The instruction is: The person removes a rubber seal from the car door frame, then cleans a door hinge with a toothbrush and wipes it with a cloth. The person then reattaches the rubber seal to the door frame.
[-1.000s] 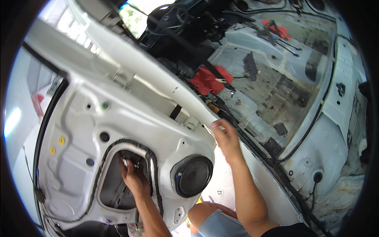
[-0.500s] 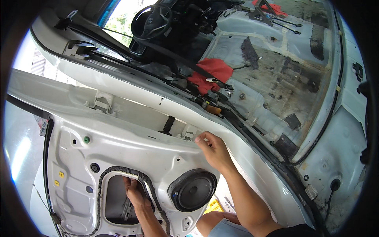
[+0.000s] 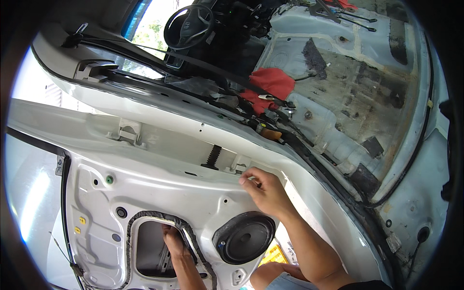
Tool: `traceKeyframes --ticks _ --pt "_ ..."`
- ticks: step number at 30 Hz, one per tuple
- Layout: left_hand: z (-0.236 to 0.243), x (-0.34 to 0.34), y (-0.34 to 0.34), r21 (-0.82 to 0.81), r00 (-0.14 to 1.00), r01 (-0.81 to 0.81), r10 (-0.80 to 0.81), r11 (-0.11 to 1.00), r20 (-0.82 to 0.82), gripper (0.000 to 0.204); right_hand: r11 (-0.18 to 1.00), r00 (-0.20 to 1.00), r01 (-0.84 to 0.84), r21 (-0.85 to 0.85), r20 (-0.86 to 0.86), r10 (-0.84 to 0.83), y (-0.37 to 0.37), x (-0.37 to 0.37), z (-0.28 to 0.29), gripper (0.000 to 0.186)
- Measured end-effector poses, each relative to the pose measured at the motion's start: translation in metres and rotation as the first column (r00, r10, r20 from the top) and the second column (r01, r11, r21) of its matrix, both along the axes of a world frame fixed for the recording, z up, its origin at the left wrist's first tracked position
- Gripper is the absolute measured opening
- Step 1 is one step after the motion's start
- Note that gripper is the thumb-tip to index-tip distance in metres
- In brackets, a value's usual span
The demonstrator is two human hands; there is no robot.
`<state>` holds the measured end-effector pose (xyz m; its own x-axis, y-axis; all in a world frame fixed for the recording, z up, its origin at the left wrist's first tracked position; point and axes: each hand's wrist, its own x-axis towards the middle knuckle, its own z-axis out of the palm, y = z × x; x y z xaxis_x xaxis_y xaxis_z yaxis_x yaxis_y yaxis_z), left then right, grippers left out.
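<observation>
A bare white car door [image 3: 159, 166] stands open before me, its inner metal exposed. Through its large opening [image 3: 145, 256], edged with dark sealant [image 3: 193, 229], reaches my left hand [image 3: 175, 244]. Its fingers are bent up at the opening's upper rim, and the fingertips are hidden. My right hand [image 3: 263, 191] is at the door's hinge-side edge, above the round black speaker [image 3: 245, 238]. Thumb and fingers are curled together there; anything between them is too small or hidden to make out. Beside that hand is a white hinge [image 3: 238, 164].
Black ribbed cable boot [image 3: 211, 157] bridges door and body. Beyond the sill lies the stripped cabin floor [image 3: 348, 96], with a red cloth [image 3: 270, 87] and belt strap. A steering wheel [image 3: 188, 26] is at the back. Something yellow [image 3: 273, 253] lies below the speaker.
The whole view has shifted slightly, so the door appears farther right and lower. My right hand has moved slightly along the door edge, its fingers curled closer. The left hand stays in the opening.
</observation>
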<state>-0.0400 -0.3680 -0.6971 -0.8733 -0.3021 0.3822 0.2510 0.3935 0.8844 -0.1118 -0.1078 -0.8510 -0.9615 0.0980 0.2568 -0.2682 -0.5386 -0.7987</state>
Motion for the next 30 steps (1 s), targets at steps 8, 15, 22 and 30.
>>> traceKeyframes --ticks 8,15,22,30 --pt "-0.005 0.007 0.004 -0.074 0.988 0.01 -0.021 0.997 -0.151 0.039 0.989 0.902 -0.005 0.147 -0.427 0.068 -0.001 -0.056 0.046 0.022" --pt "-0.005 0.007 0.004 -0.143 0.975 -0.066 0.033 0.987 -0.222 0.042 0.943 0.8 -0.086 0.321 -0.542 0.257 0.004 -0.078 0.058 0.026" --pt "-0.004 0.007 0.002 -0.153 0.964 0.045 -0.083 0.987 -0.252 0.048 0.935 0.753 -0.099 0.339 -0.589 0.293 0.001 -0.087 0.061 0.031" --pt "-0.006 0.006 0.008 -0.184 0.963 0.05 -0.096 0.982 -0.25 0.046 0.961 0.776 -0.095 0.261 -0.585 0.235 0.009 -0.087 0.072 0.022"
